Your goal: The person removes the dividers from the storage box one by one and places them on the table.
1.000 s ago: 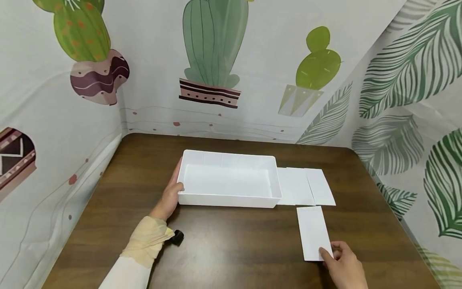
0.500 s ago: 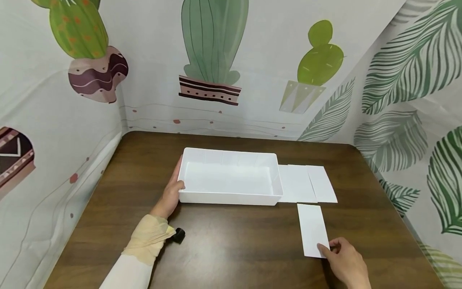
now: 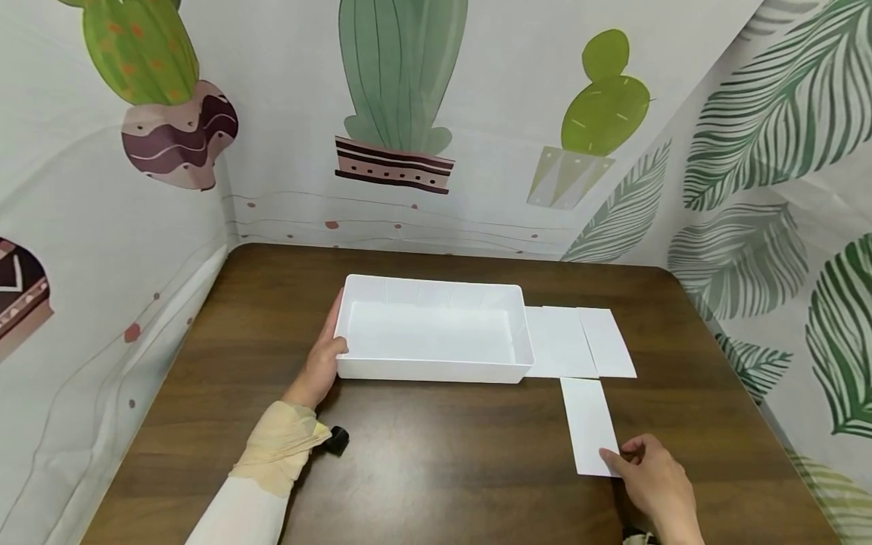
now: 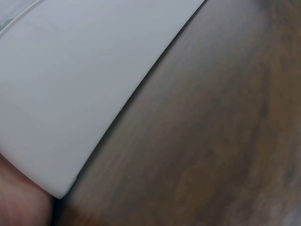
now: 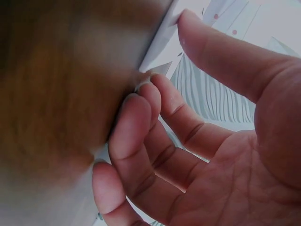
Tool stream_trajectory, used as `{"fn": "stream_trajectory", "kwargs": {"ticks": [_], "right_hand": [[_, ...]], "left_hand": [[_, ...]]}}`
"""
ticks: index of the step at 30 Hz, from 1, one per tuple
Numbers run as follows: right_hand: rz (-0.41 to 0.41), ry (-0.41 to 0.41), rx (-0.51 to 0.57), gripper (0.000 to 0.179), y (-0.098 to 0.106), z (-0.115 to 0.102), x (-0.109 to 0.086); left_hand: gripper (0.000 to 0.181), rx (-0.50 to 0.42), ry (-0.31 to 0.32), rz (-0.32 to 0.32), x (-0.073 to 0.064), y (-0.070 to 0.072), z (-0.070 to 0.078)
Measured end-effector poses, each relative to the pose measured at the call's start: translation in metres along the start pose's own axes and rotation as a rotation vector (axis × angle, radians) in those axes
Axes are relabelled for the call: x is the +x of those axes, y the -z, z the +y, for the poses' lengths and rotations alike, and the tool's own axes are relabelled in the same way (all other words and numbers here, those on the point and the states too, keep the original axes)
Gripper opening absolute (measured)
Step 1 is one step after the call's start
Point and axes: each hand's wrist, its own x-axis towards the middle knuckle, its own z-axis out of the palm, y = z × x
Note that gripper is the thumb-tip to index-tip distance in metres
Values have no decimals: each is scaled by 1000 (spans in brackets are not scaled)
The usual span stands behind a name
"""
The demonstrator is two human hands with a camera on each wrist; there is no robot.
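Note:
A white rectangular tray stands on the brown table in the head view, its inside bare. My left hand grips its left end, thumb over the rim and fingers along the outer side. In the left wrist view the tray's wall fills the upper left. Flat white cards lie in a row against the tray's right end, edges overlapping. Nearer me lies another white card, its far edge meeting that row. My right hand pinches its near right corner, thumb on top and fingers at the edge.
The brown wooden table runs back to a cloth backdrop printed with cacti and leaves. A small black device is strapped to the left wrist.
My right hand has slid the near card slightly away from me, up to the row of cards. The left hand and tray hold their place; the head view has tilted a little.

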Motion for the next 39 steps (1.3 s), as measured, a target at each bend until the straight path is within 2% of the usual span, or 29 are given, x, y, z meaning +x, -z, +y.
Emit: {"fn": "stream_trajectory", "kwargs": {"ticks": [6,19,32,39], "right_hand": [[-3,-11,0,66,3,0,1],[7,-37,27,70,5,-2,5],[25,-49,58,70,3,0,11],[12,-43,78,69,0,2,6]], "left_hand": [[104,-8,16,-5,2,-1,2],[103,-4,-16,-11,6,-1,3],[106,20,-3,10,4,0,0],[105,29,12,7,0,1,-1]]}}
